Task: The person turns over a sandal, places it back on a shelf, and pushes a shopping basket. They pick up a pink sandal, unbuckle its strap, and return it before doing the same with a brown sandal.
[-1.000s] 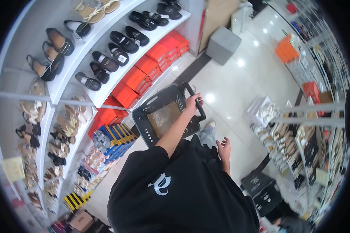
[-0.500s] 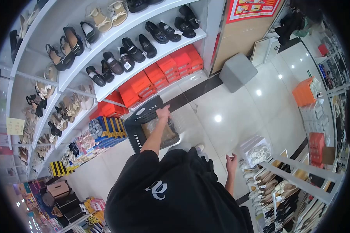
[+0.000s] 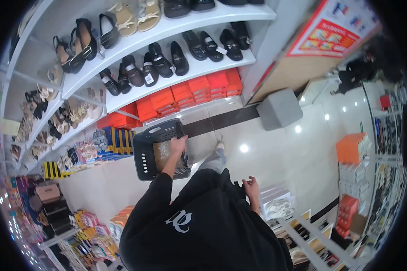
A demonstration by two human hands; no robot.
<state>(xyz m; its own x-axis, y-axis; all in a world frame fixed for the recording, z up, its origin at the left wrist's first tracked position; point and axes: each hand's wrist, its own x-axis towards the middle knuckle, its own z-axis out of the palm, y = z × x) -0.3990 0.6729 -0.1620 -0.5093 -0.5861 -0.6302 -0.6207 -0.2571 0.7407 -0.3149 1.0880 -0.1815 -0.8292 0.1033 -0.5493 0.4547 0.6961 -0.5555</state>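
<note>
My left hand (image 3: 178, 145) is closed around the handle of a dark grey plastic shopping basket (image 3: 142, 156), which hangs at my left side above the floor. Inside the basket lies something flat and brown with clear wrapping (image 3: 163, 156); its kind I cannot make out. My right hand (image 3: 251, 185) hangs beside my hip, fingers loosely bent and apart, holding nothing visible. Close to that hand are a small black strap-like piece (image 3: 238, 184) at my clothing and white shoes (image 3: 279, 208) on a display stand.
Curved white shelves (image 3: 203, 74) of black shoes and sandals line the left, with red shoe boxes (image 3: 181, 95) beneath. A grey stool (image 3: 279, 108) stands ahead on the tiled floor (image 3: 239, 158). Shoe racks and an orange box (image 3: 350, 148) are on the right.
I have stepped forward, and one leg now shows ahead. The basket has swung slightly left and lower in view. My right hand has moved in toward my body.
</note>
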